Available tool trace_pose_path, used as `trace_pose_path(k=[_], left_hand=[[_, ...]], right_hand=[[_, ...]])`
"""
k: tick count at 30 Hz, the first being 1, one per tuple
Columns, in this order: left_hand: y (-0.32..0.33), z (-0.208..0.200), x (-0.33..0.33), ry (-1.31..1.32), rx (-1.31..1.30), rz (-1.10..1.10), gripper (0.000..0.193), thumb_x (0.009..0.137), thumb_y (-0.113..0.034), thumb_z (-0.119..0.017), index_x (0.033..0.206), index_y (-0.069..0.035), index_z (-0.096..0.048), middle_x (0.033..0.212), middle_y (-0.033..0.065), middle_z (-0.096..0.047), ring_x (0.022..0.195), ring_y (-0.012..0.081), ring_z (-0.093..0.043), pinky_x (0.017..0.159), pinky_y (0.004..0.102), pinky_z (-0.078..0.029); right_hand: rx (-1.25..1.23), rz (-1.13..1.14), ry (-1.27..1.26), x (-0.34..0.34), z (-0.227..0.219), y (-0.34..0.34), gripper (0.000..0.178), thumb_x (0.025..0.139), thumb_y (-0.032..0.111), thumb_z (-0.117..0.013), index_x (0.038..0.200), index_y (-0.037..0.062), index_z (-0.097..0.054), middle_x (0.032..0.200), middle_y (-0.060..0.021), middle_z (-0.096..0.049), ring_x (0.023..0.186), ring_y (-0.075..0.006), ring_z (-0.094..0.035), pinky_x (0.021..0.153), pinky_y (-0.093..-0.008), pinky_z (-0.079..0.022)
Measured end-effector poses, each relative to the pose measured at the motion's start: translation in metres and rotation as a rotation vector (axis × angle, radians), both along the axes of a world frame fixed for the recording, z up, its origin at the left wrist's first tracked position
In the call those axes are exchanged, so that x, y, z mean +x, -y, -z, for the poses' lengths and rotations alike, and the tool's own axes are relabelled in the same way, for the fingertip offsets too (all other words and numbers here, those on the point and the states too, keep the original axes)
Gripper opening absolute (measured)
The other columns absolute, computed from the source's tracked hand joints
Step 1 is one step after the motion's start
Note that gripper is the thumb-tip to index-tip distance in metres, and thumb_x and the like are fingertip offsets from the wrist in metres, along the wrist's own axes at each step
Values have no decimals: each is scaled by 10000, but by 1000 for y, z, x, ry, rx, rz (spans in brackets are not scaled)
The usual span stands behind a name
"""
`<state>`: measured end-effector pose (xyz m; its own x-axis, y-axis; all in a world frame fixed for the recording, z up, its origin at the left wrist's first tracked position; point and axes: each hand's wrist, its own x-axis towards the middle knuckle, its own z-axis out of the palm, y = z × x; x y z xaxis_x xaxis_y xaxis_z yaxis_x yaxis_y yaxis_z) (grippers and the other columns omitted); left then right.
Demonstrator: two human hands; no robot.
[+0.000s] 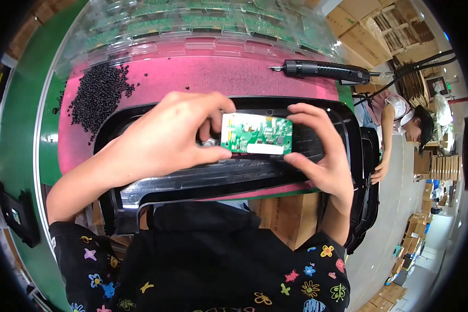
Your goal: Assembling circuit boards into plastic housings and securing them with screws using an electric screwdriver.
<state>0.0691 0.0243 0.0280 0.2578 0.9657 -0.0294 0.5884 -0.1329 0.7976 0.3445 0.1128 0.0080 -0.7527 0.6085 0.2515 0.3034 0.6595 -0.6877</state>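
A small green circuit board (pixel 257 136) with a white strip along its near edge is held up between my two hands. My left hand (pixel 179 130) pinches its left edge between thumb and fingers. On the board's right end, the thumb and fingers of my right hand (pixel 320 148) close around the corners. Beneath both hands lies a large shallow black plastic housing (pixel 192 179), rounded at its corners, resting on the pink mat. Part of its inside is hidden by my hands and the board.
A pile of small black parts (pixel 96 96) lies at left on the pink mat (pixel 203 73). Behind it stand clear plastic trays (pixel 192 31) of green boards. A black electric screwdriver (pixel 325 70) lies far right. More black housings (pixel 369 171) and a co-worker (pixel 395 117) are at right.
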Motion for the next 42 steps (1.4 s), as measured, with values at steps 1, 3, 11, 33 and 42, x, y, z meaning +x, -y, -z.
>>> trace_pose_path(k=[1, 3, 11, 33, 42], left_hand=[[-1, 10, 0, -67, 31, 28, 497, 695, -135, -840, 1102, -11, -582, 848, 86, -636, 720, 186, -634, 609, 311, -510], [1, 20, 2, -149, 56, 40, 511, 694, -160, -842, 1105, -21, -574, 847, 91, -629, 723, 216, -632, 623, 332, -506], [0, 31, 7, -283, 175, 89, 522, 684, -199, -844, 1081, -41, -545, 796, 88, -579, 712, 264, -612, 619, 379, -492], [11, -8, -91, -629, 344, -424, 319, 739, -89, -777, 1013, -8, -634, 858, 126, -635, 747, 306, -638, 683, 376, -511], [12, 23, -115, -660, 124, -373, 279, 708, -8, -719, 983, 6, -675, 912, 163, -653, 912, 372, -637, 808, 451, -505]], right_hand=[[3, -9, 34, 0, 5, 0, 516, 688, 118, -803, 1159, 29, -609, 1293, -142, -551, 1205, -338, -519, 1032, -412, -401], [-14, -31, 66, -1, 15, -2, 524, 685, 108, -796, 1167, 32, -606, 1298, -147, -542, 1228, -347, -489, 1050, -421, -385], [-1, -32, 150, -2, 21, -3, 538, 690, 87, -779, 1192, 26, -594, 1330, -157, -510, 1254, -362, -449, 1065, -433, -365], [273, 524, 161, 32, -26, -36, 510, 872, 132, -653, 1357, 76, -506, 1204, -147, -544, 1160, -276, -505, 1027, -353, -364], [-189, 673, 16, 30, -21, -152, 256, 911, 291, -700, 1021, 83, -598, 906, 11, -573, 686, -74, -505, 584, -228, -443]])
